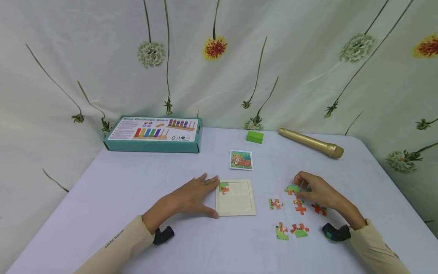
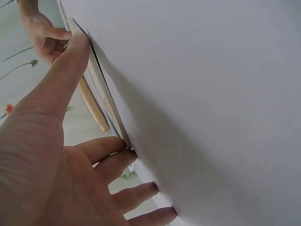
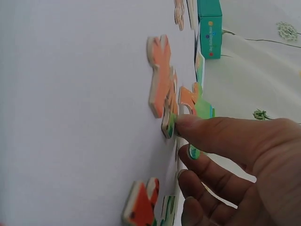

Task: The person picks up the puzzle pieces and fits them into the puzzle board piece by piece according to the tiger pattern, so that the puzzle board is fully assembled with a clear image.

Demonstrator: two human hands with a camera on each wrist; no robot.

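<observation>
A square wooden puzzle board [image 1: 236, 205] lies flat, one orange-and-green jigsaw piece [image 1: 224, 188] in its top-left corner. My left hand [image 1: 194, 195] is spread along its left side, thumb and index fingertip touching the edge near two corners. To the right, thumb and index finger of my right hand [image 1: 316, 190] pinch a green-and-orange jigsaw piece [image 3: 203, 107] low over the table. Loose pieces lie around that hand: a tiger-face piece [image 1: 300, 206] just below it, a dark-striped orange piece [image 1: 319, 209] and an orange piece [image 1: 275, 204]. Another green bit is partly hidden behind the fingers.
Two more pieces, one [image 1: 282, 231] beside the other [image 1: 300, 230], lie nearer the front. Behind the board is a tiger picture card [image 1: 241, 160]. Further back are a teal game box [image 1: 154, 146], a green block [image 1: 254, 137] and a gold microphone-shaped object [image 1: 309, 142].
</observation>
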